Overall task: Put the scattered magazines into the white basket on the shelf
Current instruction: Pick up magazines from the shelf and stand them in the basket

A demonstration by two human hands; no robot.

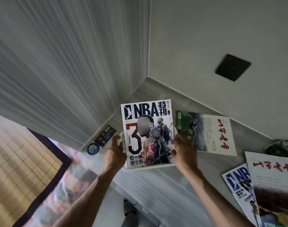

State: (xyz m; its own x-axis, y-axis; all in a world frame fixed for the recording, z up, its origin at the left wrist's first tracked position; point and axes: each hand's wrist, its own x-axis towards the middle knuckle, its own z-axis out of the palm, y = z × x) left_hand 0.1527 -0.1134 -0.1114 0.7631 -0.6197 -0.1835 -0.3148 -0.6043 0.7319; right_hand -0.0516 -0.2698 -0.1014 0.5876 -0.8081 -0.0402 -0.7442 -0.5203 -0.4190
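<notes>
An NBA magazine (147, 133) with a big red "3" on its cover stands upright in the white basket (149, 167); only the basket's lower rim and left side show. My left hand (114, 149) grips the basket's left side. My right hand (184, 148) grips its right side, against the magazine's edge. A magazine with red brush lettering (213, 133) lies flat on the grey shelf (172, 181) just right of the basket. At the lower right lie a second NBA magazine (236, 182) and, overlapping it, another red-lettered magazine (271, 179).
A dark card (104, 135) and a round blue badge (92, 149) lie in the corner left of the basket. A green packet (282, 147) sits at the right edge. A black socket (232, 67) is on the wall. A dark-framed picture (41, 169) is at lower left.
</notes>
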